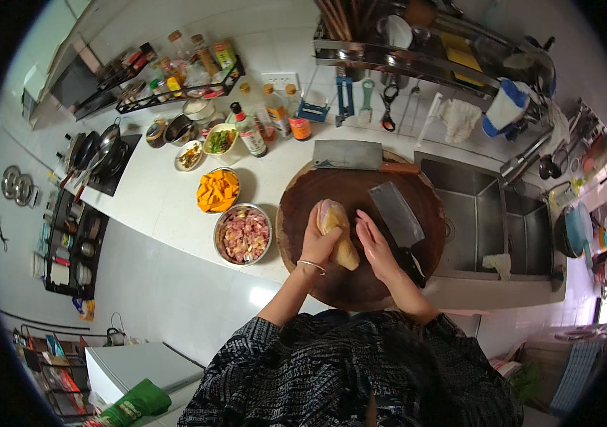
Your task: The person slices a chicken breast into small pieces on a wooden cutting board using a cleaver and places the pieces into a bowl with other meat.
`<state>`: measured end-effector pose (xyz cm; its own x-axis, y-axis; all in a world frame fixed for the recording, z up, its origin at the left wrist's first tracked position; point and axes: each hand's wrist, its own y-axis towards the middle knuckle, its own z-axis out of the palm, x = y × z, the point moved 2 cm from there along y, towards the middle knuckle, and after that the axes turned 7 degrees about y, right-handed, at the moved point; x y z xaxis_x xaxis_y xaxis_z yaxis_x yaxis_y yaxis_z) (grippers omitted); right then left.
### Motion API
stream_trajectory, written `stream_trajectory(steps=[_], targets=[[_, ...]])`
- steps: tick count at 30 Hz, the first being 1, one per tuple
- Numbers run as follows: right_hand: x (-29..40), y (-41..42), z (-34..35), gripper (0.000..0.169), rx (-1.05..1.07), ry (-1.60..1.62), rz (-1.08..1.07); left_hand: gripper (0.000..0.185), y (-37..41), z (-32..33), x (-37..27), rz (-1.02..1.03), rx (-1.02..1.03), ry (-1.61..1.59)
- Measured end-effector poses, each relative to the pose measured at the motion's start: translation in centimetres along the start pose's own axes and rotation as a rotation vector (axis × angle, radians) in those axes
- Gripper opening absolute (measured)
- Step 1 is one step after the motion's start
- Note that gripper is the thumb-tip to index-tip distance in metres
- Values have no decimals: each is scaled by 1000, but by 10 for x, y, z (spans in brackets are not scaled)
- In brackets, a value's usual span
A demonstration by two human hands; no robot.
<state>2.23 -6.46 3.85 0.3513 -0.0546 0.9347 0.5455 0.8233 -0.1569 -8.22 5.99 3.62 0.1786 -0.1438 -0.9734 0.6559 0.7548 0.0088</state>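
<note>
My left hand [318,241] is closed around a piece of raw chicken [342,248], likely a leg, with yellowish skin. It is held over a round wooden chopping block [330,184]. My right hand [374,241] is extended just to the right of the meat, holding nothing. Beyond it on the block lies a cleaver [397,211] with a dark handle, its blade angled away from me. A second cleaver [348,155], wooden-handled, rests across the block's far rim. Left of the block, a steel bowl [218,251] is full of chopped raw meat [243,234].
A bowl of cut pumpkin [218,190] stands behind the meat bowl. Farther back are a dish of chopped greens [221,141], a small plate [189,156] and a soy-sauce-type bottle [250,131]. A steel double sink [469,213] adjoins the block on the right. Scissors [389,107] hang from the wall rack.
</note>
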Motion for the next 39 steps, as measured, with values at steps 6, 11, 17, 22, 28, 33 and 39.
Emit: stream_trajectory(steps=[6,11,17,22,28,33,39], targets=[[-30,24,6,74,87,442,118,86,3,10,-2,150,142,852],[-42,29,-12,67,68,626,177,80,3,-25,23,34,248,753],[-40,34,-18,68,11,469,171,79,9,4,1,50,106,1094],[-6,29,-24,54,-29,418,124,54,21,-33,26,-123,64,92],[4,23,-34,43,-59,428,141,48,-3,-50,41,-520,104,-499],[-4,23,-36,52,-52,366,59,50,-3,-45,33,-423,80,-397],[15,23,-18,71,-92,-118,-19,53,8,-41,12,-274,66,-252]])
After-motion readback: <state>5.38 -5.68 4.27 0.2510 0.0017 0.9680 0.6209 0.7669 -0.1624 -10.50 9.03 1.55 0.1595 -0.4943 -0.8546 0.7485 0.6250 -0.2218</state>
